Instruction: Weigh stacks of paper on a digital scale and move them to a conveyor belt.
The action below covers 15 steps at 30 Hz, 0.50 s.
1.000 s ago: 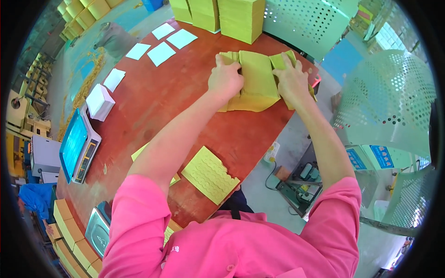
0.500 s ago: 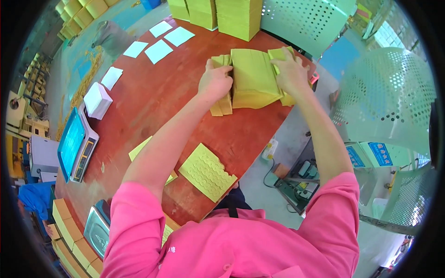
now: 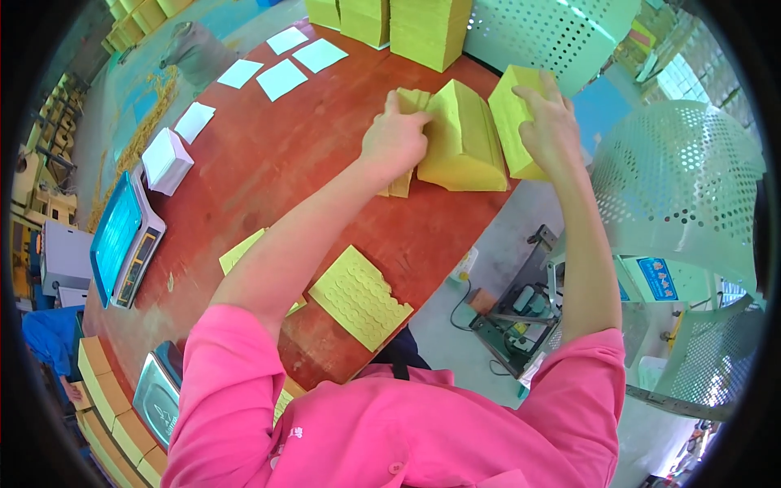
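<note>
A thick bundle of yellow paper (image 3: 461,150) stands tilted on the red tabletop at the far right edge, its sheets fanned slightly. My left hand (image 3: 396,140) is closed on a thinner yellow paper stack (image 3: 416,101) at its left side, with the fingertips against the thick bundle. In my right hand (image 3: 550,126) is another bundle of yellow paper (image 3: 511,122), gripped between thumb and fingers, with a gap between it and the middle bundle. Nearer my body lies a yellow sheet with rows of round stamped marks (image 3: 360,298), its right edge ragged.
White paper sheets (image 3: 320,55) lie along the far left of the red table (image 3: 268,154), near a white paper stack (image 3: 167,163) and a blue-topped scale (image 3: 118,236). Tall yellow stacks (image 3: 427,32) stand at the back by a perforated metal panel (image 3: 553,37). Another person's hand (image 3: 73,392) shows at far left.
My right hand has drawn its paper bundle up and to the right, away from the middle one. The middle bundle has turned and tilted; my left hand has shifted slightly right.
</note>
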Each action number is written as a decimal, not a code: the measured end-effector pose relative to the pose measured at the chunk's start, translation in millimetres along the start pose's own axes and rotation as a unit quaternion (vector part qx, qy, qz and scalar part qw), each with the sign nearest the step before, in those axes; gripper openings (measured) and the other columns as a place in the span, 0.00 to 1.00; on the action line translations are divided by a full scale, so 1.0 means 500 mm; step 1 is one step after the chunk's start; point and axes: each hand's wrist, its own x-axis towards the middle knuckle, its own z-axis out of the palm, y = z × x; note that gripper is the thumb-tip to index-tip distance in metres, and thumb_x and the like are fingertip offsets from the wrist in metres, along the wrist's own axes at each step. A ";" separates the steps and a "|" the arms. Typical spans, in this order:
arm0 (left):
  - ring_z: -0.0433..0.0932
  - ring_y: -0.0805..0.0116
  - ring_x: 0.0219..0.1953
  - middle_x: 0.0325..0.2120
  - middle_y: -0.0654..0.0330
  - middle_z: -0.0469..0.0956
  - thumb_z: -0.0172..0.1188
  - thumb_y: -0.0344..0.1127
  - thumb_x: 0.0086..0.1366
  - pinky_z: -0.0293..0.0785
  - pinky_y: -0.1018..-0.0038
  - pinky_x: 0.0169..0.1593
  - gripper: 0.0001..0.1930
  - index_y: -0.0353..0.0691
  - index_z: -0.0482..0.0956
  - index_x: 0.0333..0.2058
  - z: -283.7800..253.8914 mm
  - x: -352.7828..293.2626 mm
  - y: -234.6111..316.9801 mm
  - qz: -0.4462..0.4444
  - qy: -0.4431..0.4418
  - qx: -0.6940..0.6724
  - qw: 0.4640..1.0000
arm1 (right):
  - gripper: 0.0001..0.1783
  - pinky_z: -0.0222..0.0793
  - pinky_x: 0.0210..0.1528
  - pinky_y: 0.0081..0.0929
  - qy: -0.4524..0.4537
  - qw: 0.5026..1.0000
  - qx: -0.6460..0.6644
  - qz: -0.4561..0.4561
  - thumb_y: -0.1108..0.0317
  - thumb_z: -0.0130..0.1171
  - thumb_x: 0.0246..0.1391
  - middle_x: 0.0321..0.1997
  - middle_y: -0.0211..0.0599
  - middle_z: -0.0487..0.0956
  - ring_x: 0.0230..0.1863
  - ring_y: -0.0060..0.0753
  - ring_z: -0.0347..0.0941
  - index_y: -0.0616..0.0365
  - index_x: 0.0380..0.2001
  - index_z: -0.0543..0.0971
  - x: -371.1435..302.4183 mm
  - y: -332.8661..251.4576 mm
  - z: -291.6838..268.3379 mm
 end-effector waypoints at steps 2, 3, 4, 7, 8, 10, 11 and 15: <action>0.71 0.52 0.58 0.65 0.45 0.57 0.51 0.31 0.59 0.78 0.61 0.52 0.24 0.58 0.78 0.55 0.016 0.003 -0.056 -0.009 0.007 -0.049 0.999 | 0.31 0.67 0.63 0.43 0.030 0.999 0.009 -0.024 0.77 0.55 0.43 0.72 0.44 0.60 0.65 0.57 0.63 0.42 0.54 0.78 0.000 -0.033 -0.036; 0.70 0.52 0.59 0.64 0.47 0.59 0.50 0.30 0.60 0.77 0.62 0.53 0.25 0.58 0.78 0.55 0.016 0.004 -0.064 -0.010 0.009 -0.102 0.995 | 0.31 0.66 0.63 0.43 0.064 0.997 0.021 -0.042 0.77 0.55 0.42 0.71 0.45 0.61 0.65 0.57 0.63 0.43 0.53 0.78 -0.002 -0.041 -0.056; 0.70 0.52 0.59 0.64 0.47 0.59 0.50 0.30 0.60 0.77 0.62 0.53 0.25 0.58 0.78 0.55 0.020 0.002 -0.068 -0.008 0.009 -0.103 0.995 | 0.31 0.66 0.63 0.43 0.099 0.993 0.034 -0.059 0.76 0.54 0.42 0.70 0.46 0.62 0.65 0.57 0.64 0.43 0.53 0.79 -0.003 -0.050 -0.076; 0.69 0.51 0.60 0.61 0.49 0.62 0.49 0.29 0.60 0.75 0.63 0.56 0.25 0.54 0.77 0.56 0.006 -0.019 -0.086 -0.078 -0.004 -0.148 0.986 | 0.30 0.65 0.63 0.44 0.151 0.976 0.106 -0.112 0.76 0.54 0.42 0.70 0.50 0.63 0.65 0.58 0.64 0.45 0.52 0.79 0.000 -0.085 -0.126; 0.71 0.48 0.57 0.61 0.45 0.62 0.50 0.31 0.59 0.74 0.61 0.56 0.25 0.54 0.77 0.56 -0.005 -0.029 -0.117 -0.061 0.030 -0.131 0.989 | 0.30 0.65 0.63 0.44 0.152 0.975 0.113 -0.118 0.76 0.54 0.42 0.70 0.50 0.63 0.65 0.58 0.64 0.45 0.52 0.79 0.004 -0.105 -0.137; 0.73 0.44 0.54 0.62 0.42 0.61 0.51 0.33 0.59 0.74 0.59 0.57 0.25 0.53 0.77 0.56 -0.026 -0.043 -0.142 -0.040 0.057 -0.116 0.991 | 0.30 0.64 0.64 0.44 0.119 0.957 0.231 -0.130 0.76 0.54 0.42 0.69 0.54 0.63 0.65 0.60 0.64 0.47 0.53 0.79 0.004 -0.127 -0.149; 0.72 0.44 0.55 0.61 0.42 0.61 0.51 0.32 0.59 0.73 0.60 0.58 0.25 0.52 0.77 0.56 -0.052 -0.051 -0.138 -0.062 0.032 -0.154 0.986 | 0.30 0.64 0.64 0.44 0.120 0.957 0.230 -0.127 0.76 0.54 0.42 0.69 0.54 0.63 0.65 0.60 0.64 0.47 0.53 0.79 0.004 -0.130 -0.141; 0.69 0.42 0.59 0.62 0.39 0.60 0.51 0.32 0.59 0.69 0.58 0.61 0.28 0.51 0.72 0.60 -0.096 -0.082 -0.210 -0.084 0.058 -0.128 0.986 | 0.31 0.61 0.67 0.40 0.051 0.949 0.278 -0.136 0.76 0.55 0.42 0.70 0.53 0.62 0.67 0.57 0.62 0.46 0.54 0.78 0.005 -0.199 -0.044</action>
